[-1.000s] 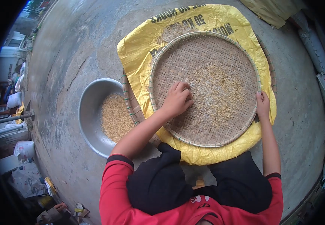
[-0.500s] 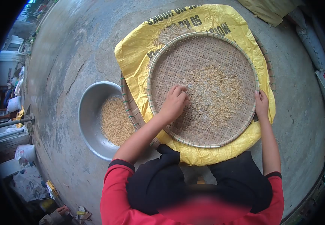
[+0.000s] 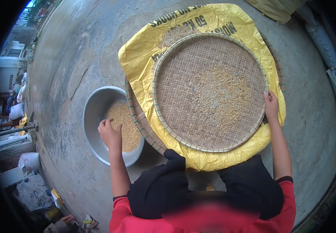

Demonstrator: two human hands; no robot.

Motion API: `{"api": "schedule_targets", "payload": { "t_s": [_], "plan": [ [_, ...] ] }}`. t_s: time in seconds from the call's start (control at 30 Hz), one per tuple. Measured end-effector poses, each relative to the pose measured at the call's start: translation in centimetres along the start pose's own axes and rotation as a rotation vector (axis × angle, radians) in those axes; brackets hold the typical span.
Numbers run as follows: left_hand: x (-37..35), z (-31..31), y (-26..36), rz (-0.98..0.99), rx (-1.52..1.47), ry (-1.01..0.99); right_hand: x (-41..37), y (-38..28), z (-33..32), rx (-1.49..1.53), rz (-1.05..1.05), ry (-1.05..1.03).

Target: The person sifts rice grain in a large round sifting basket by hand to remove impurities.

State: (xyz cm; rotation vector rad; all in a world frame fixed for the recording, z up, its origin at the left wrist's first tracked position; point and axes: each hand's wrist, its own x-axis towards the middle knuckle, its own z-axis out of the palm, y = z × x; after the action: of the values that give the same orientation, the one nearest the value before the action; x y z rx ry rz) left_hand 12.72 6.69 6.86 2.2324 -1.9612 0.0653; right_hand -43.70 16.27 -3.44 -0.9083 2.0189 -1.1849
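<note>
My left hand (image 3: 111, 134) is over the metal basin (image 3: 92, 112), above the heap of golden grain (image 3: 131, 132) in it. Its thumb and fingers are bent and apart; anything small between them is too small to make out. My right hand (image 3: 271, 105) grips the right rim of the round woven tray (image 3: 175, 73). Loose grain (image 3: 230, 99) mixed with pale bits lies spread right of the tray's middle. Beneath the tray is a yellow sack (image 3: 137, 50), and a larger woven tray (image 3: 146, 134) shows partly under the sack.
Chaff (image 3: 173, 35) lies on the sack behind the tray. Filled sacks (image 3: 323, 44) line the right edge, and a tan sack (image 3: 278, 8) is at the upper right. Along the left edge are a white bucket (image 3: 28, 161), plastic bags (image 3: 32, 192) and a metal pipe (image 3: 12, 131).
My left hand has moved left and down, from over the woven tray to over the basin. My right hand stays on the tray's rim.
</note>
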Motion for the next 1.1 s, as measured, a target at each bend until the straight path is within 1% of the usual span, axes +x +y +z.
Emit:
{"api": "schedule_targets", "payload": {
  "t_s": [0.03,0.1,0.17,0.23,0.3,0.33,0.4,0.53,0.6,0.83,0.97,1.03,1.1],
  "plan": [
    [0.1,0.1,1.1,0.088,-0.040,0.018,0.0,-0.2,-0.1,-0.013,-0.002,-0.008],
    [0.9,0.9,4.6,0.342,-0.227,0.017,0.1,0.0,0.0,-0.018,-0.005,0.000],
    [1.6,2.0,8.6,0.567,-0.394,-0.091,0.1,-0.1,0.0,-0.025,-0.003,0.007],
    [2.1,3.4,12.3,0.732,-0.563,-0.222,-0.1,-0.4,0.0,-0.006,0.001,0.003],
    [2.2,5.4,15.1,0.882,-0.615,-0.292,0.0,-0.2,-0.1,-0.004,0.008,0.003],
    [2.3,6.3,16.2,0.884,-0.613,-0.292,0.0,-0.1,0.0,0.004,0.013,0.008],
    [2.0,7.5,18.1,0.971,-0.671,-0.316,0.0,-0.3,0.0,-0.005,0.011,0.009],
    [1.1,8.3,19.7,0.988,-0.668,-0.303,0.0,-0.2,0.0,0.010,-0.018,0.008],
    [1.1,8.8,19.7,0.999,-0.580,-0.302,0.1,-0.1,-0.1,0.017,-0.007,-0.011],
    [0.7,8.9,19.9,0.968,-0.554,-0.319,-0.1,-0.6,0.0,-0.006,-0.005,-0.001],
    [0.6,9.5,19.6,0.931,-0.586,-0.317,0.0,-0.1,-0.1,-0.041,-0.008,-0.006],
    [0.8,9.3,19.6,0.909,-0.601,-0.328,0.0,-0.3,0.1,0.019,-0.017,0.009],
    [1.1,8.8,19.5,0.842,-0.712,-0.303,-0.2,-0.6,0.2,0.018,-0.013,0.013]
  ]
}}
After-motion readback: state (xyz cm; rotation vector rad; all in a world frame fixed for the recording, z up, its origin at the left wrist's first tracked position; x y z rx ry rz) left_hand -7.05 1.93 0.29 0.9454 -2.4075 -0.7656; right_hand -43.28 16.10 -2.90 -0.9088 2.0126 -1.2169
